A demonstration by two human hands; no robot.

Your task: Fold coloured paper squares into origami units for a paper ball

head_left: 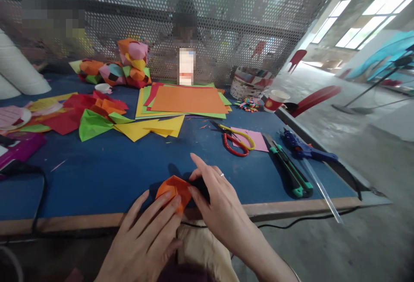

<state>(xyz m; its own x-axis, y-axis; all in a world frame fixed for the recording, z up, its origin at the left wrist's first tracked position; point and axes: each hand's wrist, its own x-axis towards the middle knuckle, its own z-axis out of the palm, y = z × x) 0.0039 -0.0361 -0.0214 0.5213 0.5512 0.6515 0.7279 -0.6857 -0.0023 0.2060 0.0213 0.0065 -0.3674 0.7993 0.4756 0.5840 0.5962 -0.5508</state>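
A small piece of folded orange paper [176, 183] is at the near edge of the blue table. The fingers of my left hand [150, 230] lie across its front, with the thumb lower down and partly hidden, so the paper is held. At the paper's right corner, the thumb and a bent finger of my right hand [216, 200] close on the edge, while its index finger points up and away. The underside of the paper cannot be seen.
Beyond my hands lie scissors [237, 140], a green-black utility knife [289, 165] and a blue glue gun [304, 146]. A coloured paper stack [190, 99], folded yellow sheets [152, 127], paper balls [113, 73], a paper cup [276, 101] and a woven basket [250, 83] stand farther back.
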